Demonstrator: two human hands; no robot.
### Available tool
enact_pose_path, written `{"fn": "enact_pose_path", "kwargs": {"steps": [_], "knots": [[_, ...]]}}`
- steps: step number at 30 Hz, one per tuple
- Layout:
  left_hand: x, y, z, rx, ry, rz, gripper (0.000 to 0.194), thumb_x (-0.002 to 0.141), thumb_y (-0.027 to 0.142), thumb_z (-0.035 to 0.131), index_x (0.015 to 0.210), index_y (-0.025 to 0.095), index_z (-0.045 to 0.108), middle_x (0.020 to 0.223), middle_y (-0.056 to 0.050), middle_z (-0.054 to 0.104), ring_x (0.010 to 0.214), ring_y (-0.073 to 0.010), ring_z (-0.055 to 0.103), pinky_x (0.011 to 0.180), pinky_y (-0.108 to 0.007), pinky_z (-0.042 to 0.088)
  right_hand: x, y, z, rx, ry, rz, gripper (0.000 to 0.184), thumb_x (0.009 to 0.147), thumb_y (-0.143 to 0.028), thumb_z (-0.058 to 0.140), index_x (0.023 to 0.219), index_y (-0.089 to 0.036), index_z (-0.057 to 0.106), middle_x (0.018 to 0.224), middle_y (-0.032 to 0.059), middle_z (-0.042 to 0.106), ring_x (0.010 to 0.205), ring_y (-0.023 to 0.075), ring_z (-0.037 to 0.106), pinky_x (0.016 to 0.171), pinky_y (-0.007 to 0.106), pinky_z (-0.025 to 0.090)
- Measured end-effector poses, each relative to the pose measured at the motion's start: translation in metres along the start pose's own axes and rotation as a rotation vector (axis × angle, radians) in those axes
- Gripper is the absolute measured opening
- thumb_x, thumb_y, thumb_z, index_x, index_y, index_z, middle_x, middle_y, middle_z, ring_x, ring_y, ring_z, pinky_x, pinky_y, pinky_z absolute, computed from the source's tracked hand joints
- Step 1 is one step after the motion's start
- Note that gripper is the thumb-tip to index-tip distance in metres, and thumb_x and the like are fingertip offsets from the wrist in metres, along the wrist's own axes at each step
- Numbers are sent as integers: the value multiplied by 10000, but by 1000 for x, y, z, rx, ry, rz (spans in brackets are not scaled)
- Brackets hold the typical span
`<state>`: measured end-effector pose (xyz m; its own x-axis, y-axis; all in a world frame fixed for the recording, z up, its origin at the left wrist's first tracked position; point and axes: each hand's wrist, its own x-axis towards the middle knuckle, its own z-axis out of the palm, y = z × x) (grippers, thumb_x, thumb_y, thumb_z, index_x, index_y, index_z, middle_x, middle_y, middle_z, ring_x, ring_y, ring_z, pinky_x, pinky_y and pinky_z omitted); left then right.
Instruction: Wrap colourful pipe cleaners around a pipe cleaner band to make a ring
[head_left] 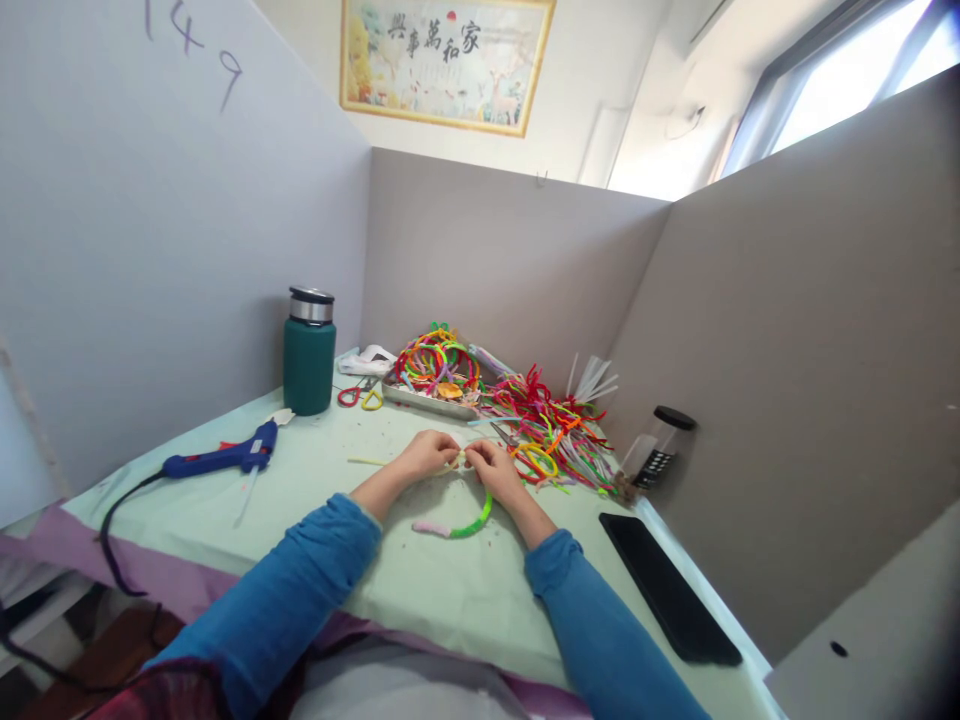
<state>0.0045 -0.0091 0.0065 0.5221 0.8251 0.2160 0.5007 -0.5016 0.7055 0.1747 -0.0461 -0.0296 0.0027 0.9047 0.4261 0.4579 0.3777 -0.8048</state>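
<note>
My left hand [430, 455] and my right hand [492, 466] meet fingertip to fingertip above the table, both closed in a pinch. Between them is a pale yellow pipe cleaner [366, 461], whose loose length sticks out to the left past my left hand. From under my right hand curves a band wrapped in green and pale pink fuzzy pipe cleaner [472, 527], its pink end toward the lower left. My right hand appears to pinch the upper end of this band, where the yellow strand joins; the fingers hide the exact contact.
A metal tray [427, 402] of coiled pipe cleaners stands behind my hands, with a loose heap of pipe cleaners [555, 425] to its right. Left are a blue glue gun [225, 460], a green bottle [309, 355] and scissors [360, 398]. A black phone [667, 590] lies right. Partitions enclose the table.
</note>
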Motion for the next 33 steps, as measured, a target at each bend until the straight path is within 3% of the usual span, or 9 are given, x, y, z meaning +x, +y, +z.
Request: {"fn": "enact_pose_path", "kwargs": {"steps": [7,12,15,19,22,25,28,33], "knots": [[2,-2,0,71,18,-28,274,721,262,490,757,117,720,679,-42,683,639,-144,547,595,-238,375,-4,-11,-3,-103,-26,-108,135,791,-296,559,832,-183,621,727,12,629,640,146,539,614,261,405],[3,-3,0,-93,47,-76,264,740,296,501,777,117,692,675,-41,687,623,-141,551,571,-232,387,-1,-15,-9,-46,7,-57,247,839,-405,506,806,-183,610,744,19,615,697,158,547,642,264,425],[2,0,0,-251,79,-136,247,745,289,508,816,110,664,642,-27,668,503,-108,488,509,-224,360,-1,-12,-10,-9,-14,-13,257,815,-425,542,829,-177,606,720,12,613,649,147,537,603,253,422],[-2,6,-1,-510,-9,-205,205,756,275,520,850,112,603,624,-6,638,352,-49,311,407,-213,248,-3,-9,-9,44,-131,57,255,840,-413,495,888,-187,604,616,-11,598,497,123,473,508,242,379],[-4,8,-1,-596,-116,-217,178,756,281,531,793,113,577,621,-10,630,329,-34,274,383,-214,207,-3,-8,-7,39,-88,39,252,832,-401,515,917,-187,615,584,-19,579,500,130,481,516,246,376],[-5,7,0,-516,-155,-219,210,758,305,532,776,107,597,613,-17,630,337,-42,293,382,-218,215,-3,-8,-7,-3,-45,-7,224,807,-374,561,895,-181,633,586,-18,570,542,138,507,551,251,385],[-5,7,1,-263,-135,-195,233,764,294,506,789,105,641,644,-27,656,377,-68,369,416,-224,281,-3,-8,-7,-70,-58,-40,174,803,-332,560,812,-185,652,604,-11,584,576,140,516,576,252,384],[-3,4,0,186,-42,21,272,773,262,489,833,132,720,796,-68,712,709,-164,589,626,-235,395,-3,-7,-6,-94,-71,-12,157,793,-301,555,775,-181,655,617,-8,600,585,137,524,591,253,393]]}}
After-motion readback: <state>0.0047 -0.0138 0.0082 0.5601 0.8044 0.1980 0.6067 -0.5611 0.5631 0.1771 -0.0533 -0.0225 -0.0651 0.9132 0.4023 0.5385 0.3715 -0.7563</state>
